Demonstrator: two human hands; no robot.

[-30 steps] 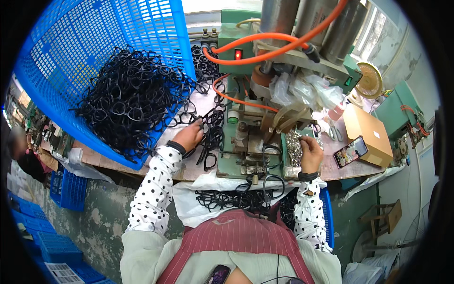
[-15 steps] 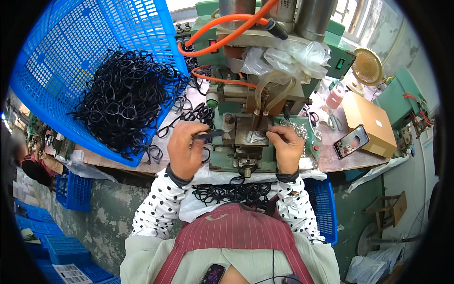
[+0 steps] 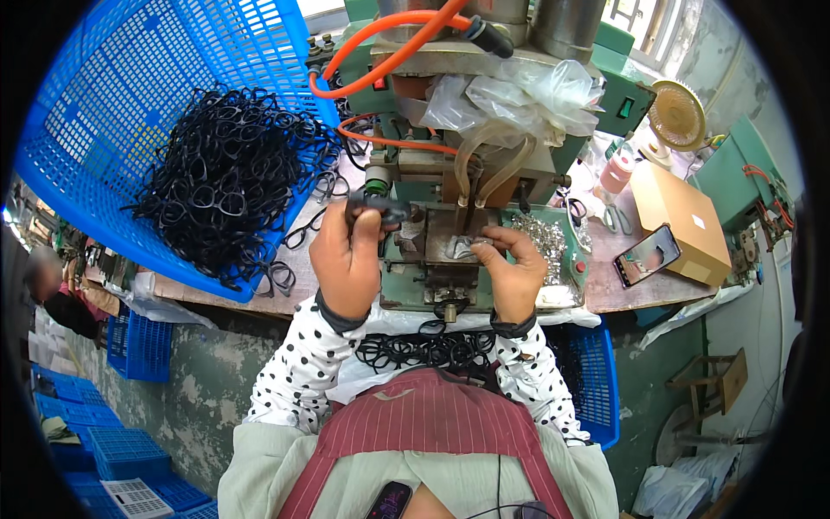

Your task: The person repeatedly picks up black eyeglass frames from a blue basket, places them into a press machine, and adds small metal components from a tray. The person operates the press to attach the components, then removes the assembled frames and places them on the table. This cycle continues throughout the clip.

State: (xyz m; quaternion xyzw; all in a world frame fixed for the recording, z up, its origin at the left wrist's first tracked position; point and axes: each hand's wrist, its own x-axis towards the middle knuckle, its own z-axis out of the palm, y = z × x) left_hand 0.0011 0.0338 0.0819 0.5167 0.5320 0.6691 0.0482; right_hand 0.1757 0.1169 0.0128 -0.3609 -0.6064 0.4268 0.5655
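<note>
My left hand (image 3: 347, 264) is closed on a black eyeglass frame (image 3: 380, 210), raised just left of the machine's metal block. My right hand (image 3: 513, 270) reaches over the small press machine, its thumb and forefinger pinched at the edge of a shiny metal fixture (image 3: 458, 247). Whatever lies between those fingertips is too small to make out. Right of the block, many small silvery metal pieces (image 3: 538, 238) are heaped on the green machine base (image 3: 402, 297). Two clear tubes (image 3: 507, 179) come down behind the fixture.
A tilted blue basket (image 3: 82, 164) at the left holds a pile of black eyeglass frames (image 3: 216, 186). More frames (image 3: 424, 348) lie on my lap. Orange hoses (image 3: 380, 76) loop above. A phone (image 3: 647, 256) leans on a cardboard box (image 3: 679, 225) at the right, near scissors (image 3: 617, 218).
My left hand has turned upward and lifted the eyeglass frame higher beside the block. My right fingers have moved left over the fixture.
</note>
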